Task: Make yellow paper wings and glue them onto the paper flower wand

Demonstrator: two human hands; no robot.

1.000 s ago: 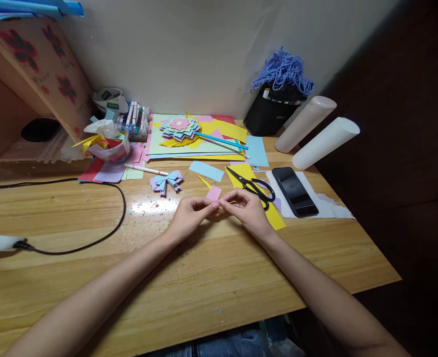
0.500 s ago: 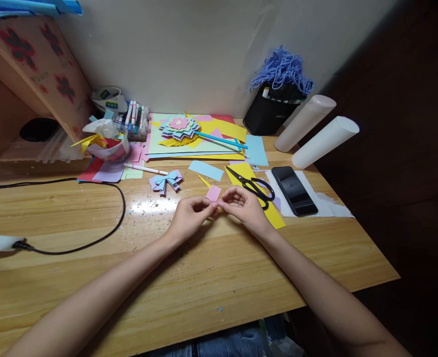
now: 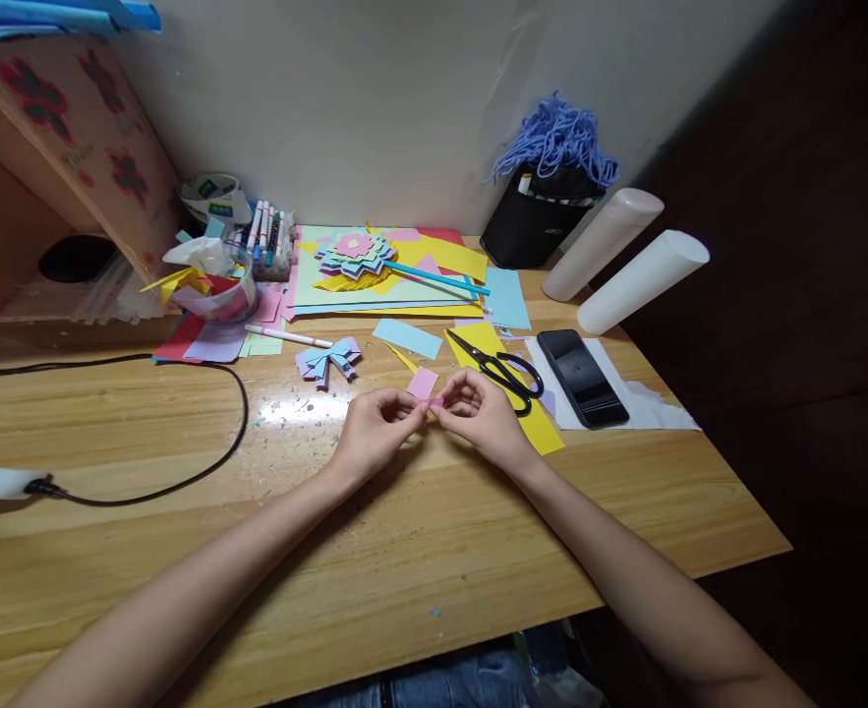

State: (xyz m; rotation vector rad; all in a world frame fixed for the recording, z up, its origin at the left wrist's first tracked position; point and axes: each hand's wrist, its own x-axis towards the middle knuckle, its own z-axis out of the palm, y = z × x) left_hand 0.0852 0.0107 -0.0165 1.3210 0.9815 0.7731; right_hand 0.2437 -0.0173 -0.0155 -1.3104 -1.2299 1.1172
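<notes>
My left hand and my right hand meet at the middle of the wooden desk. Both pinch a small pink paper piece between their fingertips, just above the desk top. A pink paper square lies on the desk right behind them. Black scissors rest on a yellow paper strip beside my right hand. A purple and blue paper bow lies behind my left hand.
Coloured sheets with a layered paper flower and a blue pencil lie at the back. Nearby stand a marker box, a scrap bowl, a black pouch, two white cylinders and a phone. A black cable loops at the left.
My fingers have shifted a little on the small pink piece, which shows more clearly between the fingertips. Both hands stay in the same place.
</notes>
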